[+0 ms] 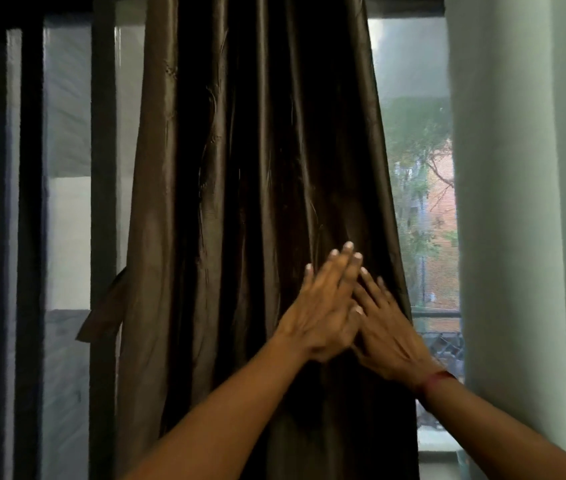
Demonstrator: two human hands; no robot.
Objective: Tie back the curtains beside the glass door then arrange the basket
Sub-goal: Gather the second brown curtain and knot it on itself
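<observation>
- Curtain [240, 168], dark brown, glossy: hangs in folds before the glass door [101, 168], mid-view.
- Fabric strap [101, 313]: dangles loose at the curtain's left edge.
- Left hand [319, 313]: grip open, fingers straight, flat on the curtain, overlapping the right fingers.
- Right hand [392, 341]: grip open, flat near the curtain's right edge; red band [437, 379] at wrist.

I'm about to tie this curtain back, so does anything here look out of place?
The fabric tieback dangles loose at the left edge of the curtain, wrapped round nothing. The left hand and right hand lie flat on the folds.
</observation>
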